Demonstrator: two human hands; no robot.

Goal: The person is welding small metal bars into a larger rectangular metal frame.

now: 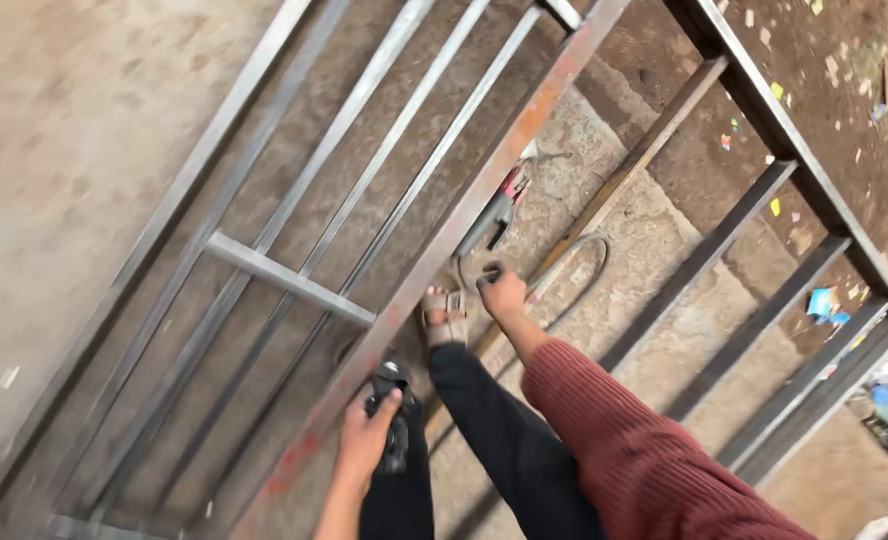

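The person's left hand (366, 436) is curled shut around a dark, bulky power tool (392, 425), the thumb lying across its top and the fingers wrapped under it; its exact kind cannot be made out, though it sits right against the rusty main bar (484, 180) of a large steel gate frame (294, 280) that runs diagonally past that hand. The right hand (504, 293), reaching out of a ribbed maroon sleeve (644, 440), is loosely closed, its fingers pinching a small dark object (490, 271) at the fingertips; what that object is cannot be told. Just beyond the right hand, lying on the concrete floor (84, 120), is a welding electrode holder (494, 215) with a red and grey handle, and its cable (584, 275) loops round to the right of the hand. Between the two hands a sandalled foot (446, 315) stands beside the main bar, above a black trouser leg (504, 440). To the left of the left hand thin parallel bars (364, 110) of the frame cross a short flat crosspiece (289, 278).
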